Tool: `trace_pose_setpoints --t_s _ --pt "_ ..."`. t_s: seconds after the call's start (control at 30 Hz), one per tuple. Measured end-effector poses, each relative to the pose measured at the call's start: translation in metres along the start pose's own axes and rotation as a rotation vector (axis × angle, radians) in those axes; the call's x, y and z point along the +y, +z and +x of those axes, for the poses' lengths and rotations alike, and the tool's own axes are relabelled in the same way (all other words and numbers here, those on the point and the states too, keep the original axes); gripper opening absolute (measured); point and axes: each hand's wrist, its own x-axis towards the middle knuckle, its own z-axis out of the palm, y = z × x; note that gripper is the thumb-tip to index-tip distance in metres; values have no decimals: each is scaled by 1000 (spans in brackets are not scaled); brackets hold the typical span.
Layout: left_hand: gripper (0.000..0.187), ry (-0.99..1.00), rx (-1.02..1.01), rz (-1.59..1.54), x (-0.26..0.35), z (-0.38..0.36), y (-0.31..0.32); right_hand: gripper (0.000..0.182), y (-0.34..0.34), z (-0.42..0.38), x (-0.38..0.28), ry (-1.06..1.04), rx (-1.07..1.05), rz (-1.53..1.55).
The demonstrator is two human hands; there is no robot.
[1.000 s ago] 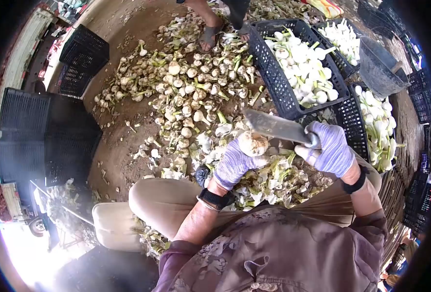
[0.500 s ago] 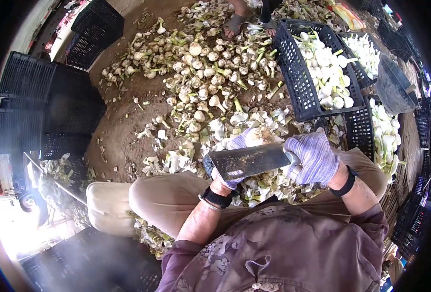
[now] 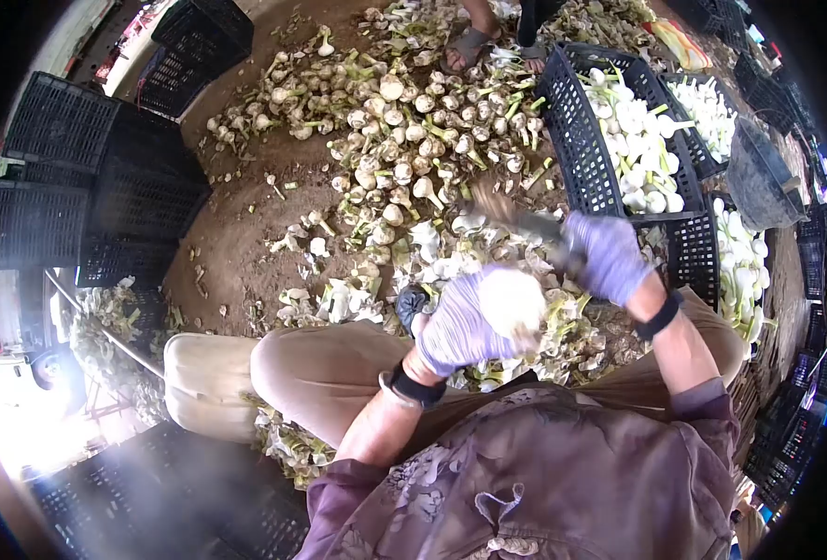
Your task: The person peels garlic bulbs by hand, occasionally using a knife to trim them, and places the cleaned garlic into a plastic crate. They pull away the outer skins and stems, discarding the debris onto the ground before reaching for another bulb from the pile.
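Note:
A white garlic bulb [image 3: 513, 301] sits in my left hand [image 3: 462, 324], whose gloved fingers are wrapped round it. In a purple-striped glove, my right hand [image 3: 608, 254] is closed on the handle of a broad knife [image 3: 525, 220]; its blade is blurred and points up and left, apart from the bulb. Loose peelings [image 3: 432, 241] lie on the ground below both hands. Beyond them spreads a heap of unpeeled garlic bulbs [image 3: 404, 140] with cut stems.
At the right, a black crate [image 3: 577, 154] holds peeled white garlic [image 3: 639, 140], with another crate [image 3: 692, 252] of garlic below it. Stacked black crates [image 3: 105, 168] stand at the left. Another person's feet [image 3: 470, 47] are at the top.
The knife has swung up and away from my left hand, and its blade is now blurred. My left hand has turned, bringing the white bulb into full view. The camera view has shifted slightly.

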Motion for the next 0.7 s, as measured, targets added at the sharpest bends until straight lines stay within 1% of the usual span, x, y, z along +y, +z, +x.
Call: trace_pose_setpoints --t_s 0.03,0.1,0.13,0.17,0.2,0.23,0.27,0.3,0.33,0.37,0.43,0.47,0.5,0.57,0.6,0.67,0.7 --pt "65 194 36 389 11 7 7 29 11 11 37 150 18 -58" --pt "62 61 146 407 10 14 -1 33 3 -1 42 20 156 -87" --pt "61 -136 124 284 6 12 -7 36 -5 -3 34 30 151 -29" --pt "64 -122 76 368 2 13 -12 39 -11 -4 27 52 159 30" --pt "65 -124 92 283 3 17 -15 44 -11 -1 28 129 155 48" --pt "66 -126 114 196 6 20 -16 44 -11 -2 29 128 160 46" --pt "66 -114 117 198 8 26 -18 46 -12 -1 31 122 168 121" --pt "67 -117 70 38 9 29 -17 49 -10 -1 34 116 165 197" --pt "68 -126 26 -125 13 28 -15 48 -6 -3 36 76 195 165" --pt "62 -304 6 -96 18 29 -8 48 -4 -6 37 71 185 166" --pt "54 -533 -226 755 37 40 2 45 -4 -9 33 64 144 393" --pt "46 -269 -216 978 22 34 10 42 -7 -9 30 76 61 426" --pt "39 -6 -261 1176 14 30 16 42 -12 -9 26 68 53 426" --pt "29 38 -506 1352 6 32 30 41 -19 -10 21 -63 -104 404" --pt "29 41 -506 1345 3 30 34 40 -13 -9 24 -155 -102 321" --pt "22 119 -868 1547 2 30 44 36 -27 -9 3 -190 -209 262" --pt "18 168 -892 1596 -6 25 44 34 -30 -8 -4 -205 -267 232"
